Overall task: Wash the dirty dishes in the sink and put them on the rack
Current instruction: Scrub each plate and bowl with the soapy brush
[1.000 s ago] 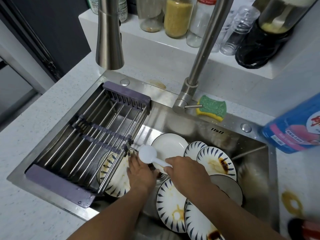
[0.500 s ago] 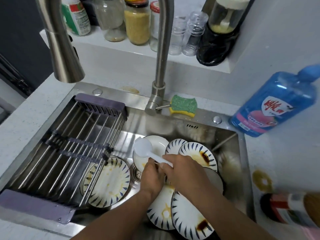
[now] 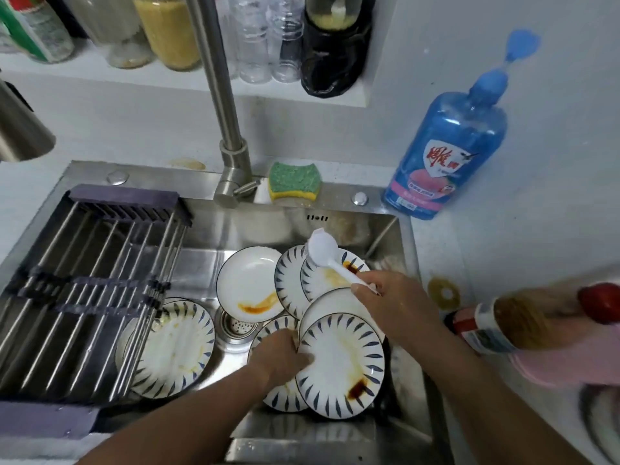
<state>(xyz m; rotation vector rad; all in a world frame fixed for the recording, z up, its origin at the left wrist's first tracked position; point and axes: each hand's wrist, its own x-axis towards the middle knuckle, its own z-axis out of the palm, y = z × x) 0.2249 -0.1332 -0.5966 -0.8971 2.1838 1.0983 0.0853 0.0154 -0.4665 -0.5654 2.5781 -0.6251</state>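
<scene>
Two hands are working among dirty dishes in the sink (image 3: 214,229).

The right hand (image 3: 399,307) is pinching the handle of a white spoon (image 3: 323,250) between thumb and curled fingers (image 3: 362,290), its bowl hanging over the stained plates (image 3: 318,283) at the sink's back. The left hand (image 3: 281,354) is gripping the left rim of the front leaf-patterned plate (image 3: 342,360), thumb on top, the other fingers hidden beneath. More plates are lying overlapped around the drain (image 3: 236,325), one partly under the rack (image 3: 100,273) spanning the sink's left side. A green sponge (image 3: 294,181) is sitting beside the faucet (image 3: 218,78) base.
</scene>
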